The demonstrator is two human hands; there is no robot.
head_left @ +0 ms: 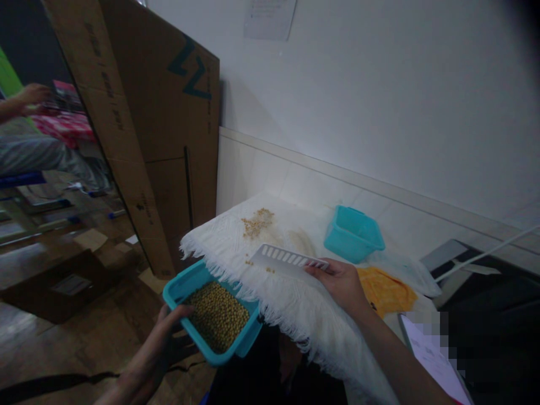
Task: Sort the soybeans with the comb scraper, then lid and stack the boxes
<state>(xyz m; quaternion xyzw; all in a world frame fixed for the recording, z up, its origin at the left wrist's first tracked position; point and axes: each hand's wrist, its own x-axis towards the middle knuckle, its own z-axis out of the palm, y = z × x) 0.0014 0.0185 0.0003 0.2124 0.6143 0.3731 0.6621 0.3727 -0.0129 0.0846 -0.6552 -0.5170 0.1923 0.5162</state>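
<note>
My left hand grips the near-left rim of a teal plastic bin with the thumb over the edge. Inside the bin lie many yellow soybeans. It is held beside and below the fringed edge of a white cloth that covers the table. My right hand is closed on one end of a flat white plastic scraper with a row of slots along its upper edge. A few soybeans lie near the scraper. Farther back on the cloth is a scattered pile of soybeans.
A second teal bin stands at the table's back right. A yellow cloth and a phone-like screen lie on the right. A tall cardboard box rises at left; beyond it, another person's hand shows.
</note>
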